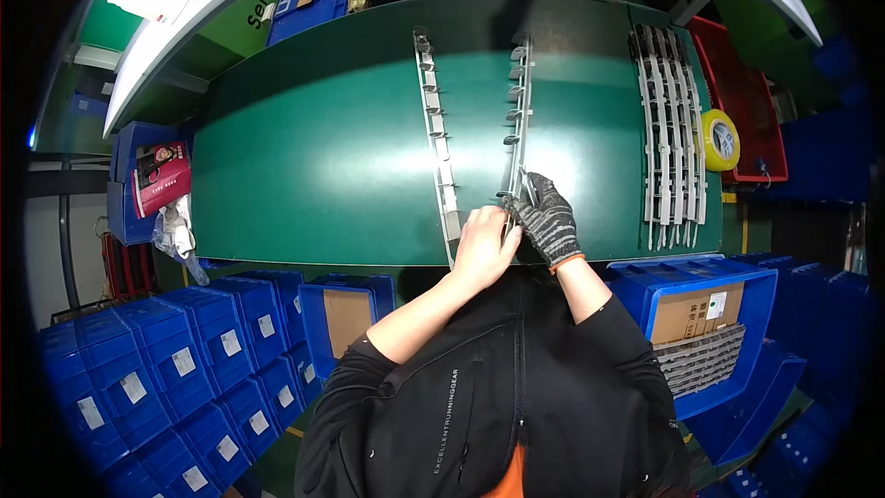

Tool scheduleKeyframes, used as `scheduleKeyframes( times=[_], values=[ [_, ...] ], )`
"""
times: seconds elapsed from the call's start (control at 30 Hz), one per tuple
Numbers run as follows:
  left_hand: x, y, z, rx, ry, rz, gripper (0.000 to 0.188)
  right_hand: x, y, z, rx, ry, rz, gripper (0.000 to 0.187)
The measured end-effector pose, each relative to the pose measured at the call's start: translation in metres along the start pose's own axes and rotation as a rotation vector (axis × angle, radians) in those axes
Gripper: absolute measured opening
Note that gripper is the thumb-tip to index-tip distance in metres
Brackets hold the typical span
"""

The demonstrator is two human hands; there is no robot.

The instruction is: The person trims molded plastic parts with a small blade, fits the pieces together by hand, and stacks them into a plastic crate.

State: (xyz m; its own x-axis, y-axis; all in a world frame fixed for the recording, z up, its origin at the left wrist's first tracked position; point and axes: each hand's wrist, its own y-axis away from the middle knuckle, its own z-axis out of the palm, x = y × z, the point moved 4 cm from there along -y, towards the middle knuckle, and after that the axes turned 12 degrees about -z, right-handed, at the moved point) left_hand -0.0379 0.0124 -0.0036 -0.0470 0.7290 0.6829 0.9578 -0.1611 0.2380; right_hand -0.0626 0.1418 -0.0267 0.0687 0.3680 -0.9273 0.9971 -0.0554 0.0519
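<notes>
Green desk [304,166]: grey strip [523,120], near end grasped by fingers of left hand [486,245] and gloved right hand [549,223].

Rough, matt knit cloth covers my right hand [548,221]; the strip [521,120] near my fingertips looks like smooth metal; at two o'clock, a glossy plastic tape roll [719,142].
</notes>
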Motion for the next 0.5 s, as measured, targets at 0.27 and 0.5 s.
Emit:
scheduleKeyframes(
  times=[0.27,0.5],
  values=[
    [-0.085,-0.031,-0.042,0.488,-0.066,-0.270,0.043,0.042,-0.010,0.003,0.074,0.215,-0.023,0.034],
    [-0.106,-0.043,-0.031,0.065,0.720,-0.408,0.013,0.019,-0.009,0.002,0.020,0.017,-0.085,0.032]
  ],
)
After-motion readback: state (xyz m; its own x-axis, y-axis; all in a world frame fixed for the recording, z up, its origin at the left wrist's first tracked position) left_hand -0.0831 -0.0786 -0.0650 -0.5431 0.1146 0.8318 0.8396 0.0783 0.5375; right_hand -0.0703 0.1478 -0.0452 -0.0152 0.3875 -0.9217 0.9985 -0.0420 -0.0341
